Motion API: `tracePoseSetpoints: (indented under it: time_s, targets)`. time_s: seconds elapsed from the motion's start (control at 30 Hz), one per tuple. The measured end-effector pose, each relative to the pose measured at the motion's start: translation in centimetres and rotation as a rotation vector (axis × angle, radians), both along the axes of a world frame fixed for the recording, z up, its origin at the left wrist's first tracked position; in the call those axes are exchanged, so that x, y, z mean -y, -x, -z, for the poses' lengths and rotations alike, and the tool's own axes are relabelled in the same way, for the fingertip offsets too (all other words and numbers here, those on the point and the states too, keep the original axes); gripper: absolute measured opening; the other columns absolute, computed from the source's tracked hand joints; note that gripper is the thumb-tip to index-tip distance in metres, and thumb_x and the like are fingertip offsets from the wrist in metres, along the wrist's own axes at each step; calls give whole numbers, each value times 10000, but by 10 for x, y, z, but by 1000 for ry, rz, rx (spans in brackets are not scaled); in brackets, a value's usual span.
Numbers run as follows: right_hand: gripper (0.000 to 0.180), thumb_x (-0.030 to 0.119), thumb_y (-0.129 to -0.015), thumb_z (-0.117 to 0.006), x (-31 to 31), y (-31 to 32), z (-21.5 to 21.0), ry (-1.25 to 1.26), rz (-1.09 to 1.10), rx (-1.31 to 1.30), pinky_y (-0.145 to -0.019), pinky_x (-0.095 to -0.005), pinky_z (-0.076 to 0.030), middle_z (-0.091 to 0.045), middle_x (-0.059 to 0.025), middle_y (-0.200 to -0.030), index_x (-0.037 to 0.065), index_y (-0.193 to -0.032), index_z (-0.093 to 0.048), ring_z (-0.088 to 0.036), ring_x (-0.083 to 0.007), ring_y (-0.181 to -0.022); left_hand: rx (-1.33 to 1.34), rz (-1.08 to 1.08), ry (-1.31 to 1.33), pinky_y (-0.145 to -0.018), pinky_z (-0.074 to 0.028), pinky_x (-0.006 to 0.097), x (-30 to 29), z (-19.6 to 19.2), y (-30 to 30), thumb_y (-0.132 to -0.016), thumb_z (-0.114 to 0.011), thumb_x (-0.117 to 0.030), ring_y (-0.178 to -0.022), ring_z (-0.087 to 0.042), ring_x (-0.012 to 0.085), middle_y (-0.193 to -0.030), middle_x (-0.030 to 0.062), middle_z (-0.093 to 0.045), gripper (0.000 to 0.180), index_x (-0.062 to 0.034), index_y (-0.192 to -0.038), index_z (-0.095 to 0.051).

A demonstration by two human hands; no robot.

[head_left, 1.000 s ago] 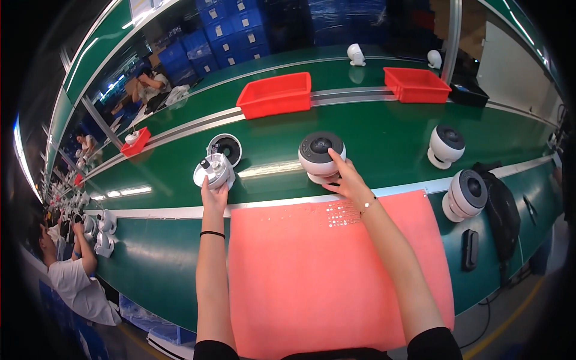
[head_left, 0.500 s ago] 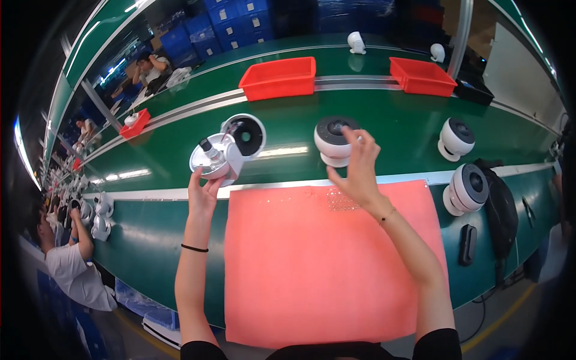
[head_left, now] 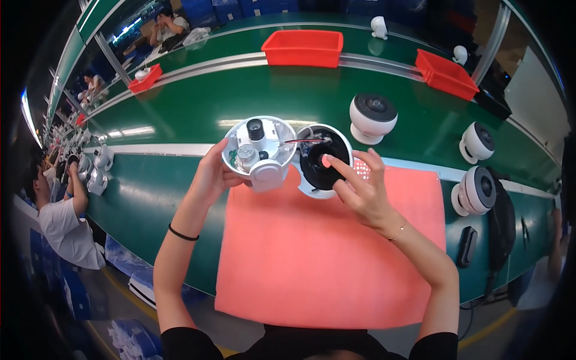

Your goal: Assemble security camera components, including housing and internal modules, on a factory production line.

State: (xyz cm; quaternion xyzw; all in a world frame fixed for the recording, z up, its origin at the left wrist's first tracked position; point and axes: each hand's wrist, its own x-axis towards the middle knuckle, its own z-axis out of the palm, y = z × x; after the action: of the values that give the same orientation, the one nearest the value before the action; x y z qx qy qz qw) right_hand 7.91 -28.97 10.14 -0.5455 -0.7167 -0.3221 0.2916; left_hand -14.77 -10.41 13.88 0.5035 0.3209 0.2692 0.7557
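Note:
My left hand [head_left: 211, 171] grips the side of an opened white camera housing [head_left: 268, 174] above the mat's far edge. Its inside faces up, with a black lens barrel [head_left: 256, 128] and a round silver motor [head_left: 246, 155]. Thin wires run from it to a round white-rimmed cover [head_left: 311, 174] with a black inner face. My right hand [head_left: 369, 195] holds that cover by its right side, the index finger bent over the black face beside the central hole. The fingers behind the cover are partly hidden. A finished-looking white ball-shaped camera [head_left: 373, 117] stands just beyond.
A pink foam mat [head_left: 330, 264] lies on the green bench. Two more ball cameras [head_left: 477, 143] stand at right, near a black oblong object [head_left: 467, 246] and a black bag [head_left: 503, 222]. Red trays [head_left: 303, 48] line the back. A co-worker [head_left: 66, 222] sits at far left.
My right hand has left the standing camera and come left onto the round cover. The opened housing has moved right and nearer, its inside now turned up. The view has shifted too.

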Motion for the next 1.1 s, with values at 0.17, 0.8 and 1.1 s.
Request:
tracePoseSetpoints:
  time_s: [0.17,0.8,1.1]
  targets:
    - [191,-38,-561,-642,54,14,-22,247,-298,-253,-760,-398,-496,-600,-139,-1061,34,-642,-485,-568,-350,-947,-36,231,31,-872,-457,326,-19,23,-7,-919,-413,-291,-995,-570,188,-1080,110,-589,400,11,-1172,-484]
    - [388,175,-869,-575,85,64,-40,1315,-467,-1655,-715,-284,-484,-569,-140,-1003,29,-1110,-308,-557,-143,-927,-235,255,-143,-780,-447,292,101,31,8,-902,-451,-251,-924,-570,140,-926,87,-602,293,-27,-1045,-574]
    - [343,115,-850,-594,64,70,-46,1521,-347,-1523,-647,-221,-464,-598,-94,-897,41,-1069,-339,-560,-88,-829,-498,-67,-517,-723,-512,297,200,6,85,-718,-680,-248,-735,-660,220,-763,157,-654,305,35,-785,-590]
